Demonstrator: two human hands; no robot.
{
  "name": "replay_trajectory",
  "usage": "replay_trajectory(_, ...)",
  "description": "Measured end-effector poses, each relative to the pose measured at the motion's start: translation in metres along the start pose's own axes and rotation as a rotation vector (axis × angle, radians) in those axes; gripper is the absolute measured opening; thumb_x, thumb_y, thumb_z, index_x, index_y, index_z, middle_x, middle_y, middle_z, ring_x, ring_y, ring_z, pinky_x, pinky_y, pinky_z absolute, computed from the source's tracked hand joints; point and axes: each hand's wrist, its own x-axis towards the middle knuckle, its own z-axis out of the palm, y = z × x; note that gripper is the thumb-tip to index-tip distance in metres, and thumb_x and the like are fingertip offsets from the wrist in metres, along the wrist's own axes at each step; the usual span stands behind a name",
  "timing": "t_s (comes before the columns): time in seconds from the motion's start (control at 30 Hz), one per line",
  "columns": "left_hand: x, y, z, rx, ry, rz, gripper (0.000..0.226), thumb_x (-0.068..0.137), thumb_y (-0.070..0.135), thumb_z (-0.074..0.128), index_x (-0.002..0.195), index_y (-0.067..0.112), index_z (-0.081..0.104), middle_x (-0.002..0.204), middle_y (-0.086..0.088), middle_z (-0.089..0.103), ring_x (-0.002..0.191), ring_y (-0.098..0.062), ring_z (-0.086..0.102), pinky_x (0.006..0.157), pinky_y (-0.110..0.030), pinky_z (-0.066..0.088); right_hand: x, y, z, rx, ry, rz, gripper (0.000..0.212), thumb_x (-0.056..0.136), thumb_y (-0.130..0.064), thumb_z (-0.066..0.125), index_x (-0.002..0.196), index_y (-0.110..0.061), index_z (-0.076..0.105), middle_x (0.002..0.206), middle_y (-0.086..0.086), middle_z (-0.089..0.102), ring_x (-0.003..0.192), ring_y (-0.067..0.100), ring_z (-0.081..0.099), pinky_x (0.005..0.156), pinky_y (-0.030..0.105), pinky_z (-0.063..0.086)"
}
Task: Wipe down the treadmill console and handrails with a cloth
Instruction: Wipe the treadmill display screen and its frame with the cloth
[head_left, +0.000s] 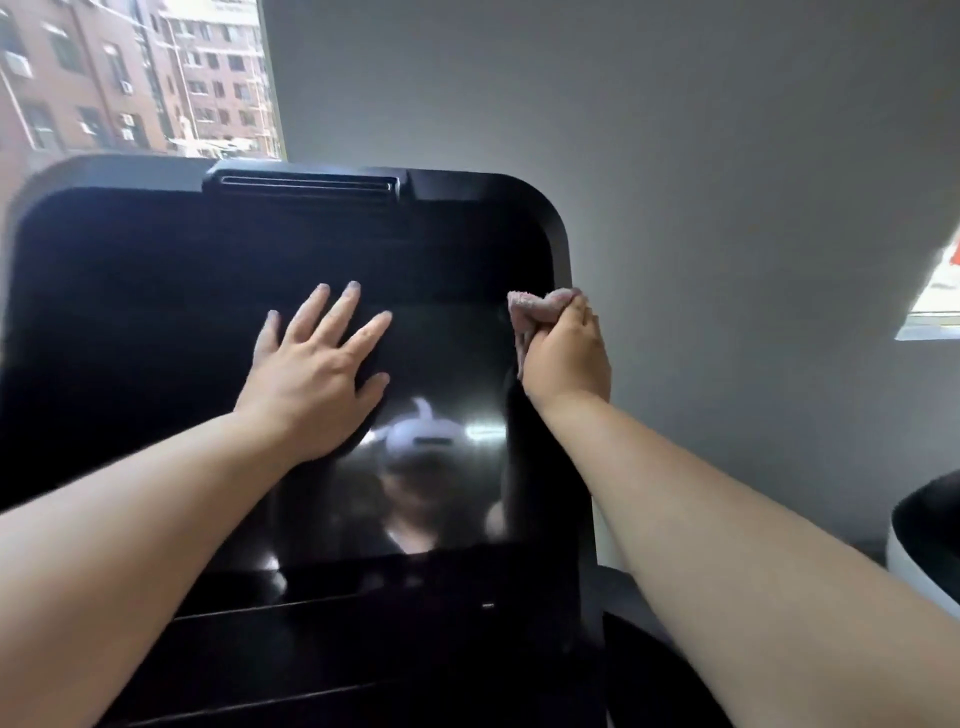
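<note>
**A:** Right grip (566, 358) is up at the console's (156, 312) right-hand edge, about three o'clock on the panel. The fingers are curled tight, pinching a bunched pink cloth (530, 306).

**B:** And the cloth pokes out of the fist toward eleven o'clock, touching the black surround right where it meets the edge. It's a wad, so there's no real long axis to it.

**A:** Left grip (311, 384) is doing the steadying. The palm is flat on the panel near its middle, and the fingers are spread and pointing to about one o'clock. It's holding nothing.

**B:** So the cloth hand is the near one for that edge, and the edge itself runs twelve to six.

**A:** That's the line I'd expect the stroke to follow, down toward six, or else a sweep across to nine over the glossy screen (447, 364).

**B:** That sweep runs straight into the left palm, so I'd say it has to lift first.
</note>
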Motion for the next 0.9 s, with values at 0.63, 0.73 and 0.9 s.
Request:
replay_trajectory(0.63,0.045,-0.038,-0.013,-0.023,0.315,0.165,0.042,0.081,0.037,0.039,0.108,0.021,0.067,0.119,0.004,0.063,0.099,-0.027,0.063,0.079,-0.040,0.052,0.125,-0.071,-0.019,-0.327,-0.315,-0.725,0.057,0.097,-0.022,0.050,0.150,-0.025,0.029,0.159,-0.007,0.021,0.146,0.008,0.016,0.116,0.020,0.005)
replay_trajectory(0.73,0.048,-0.043,-0.010,-0.023,0.326,0.141,0.041,0.080,0.035,0.042,0.109,0.020,0.067,0.121,0.002,0.063,0.104,-0.027,0.061,0.090,-0.045,0.049,0.115,-0.099,0.001,-0.399,-0.292,-0.857,0.056,0.098,-0.032,0.047,0.150,-0.029,0.028,0.158,-0.009,0.022,0.145,0.008,0.018,0.111,0.017,0.002)
replay_trajectory(0.9,0.053,-0.046,-0.009,-0.118,0.379,-0.029,0.040,0.074,0.026,0.047,0.108,0.018,0.066,0.111,0.002,0.063,0.098,-0.030,0.059,0.085,-0.046,0.051,0.112,-0.066,-0.003,-0.281,-0.229,-0.836,0.057,0.095,-0.033,0.051,0.148,-0.033,0.030,0.155,-0.010,0.029,0.143,0.010,0.024,0.117,0.025,0.005)
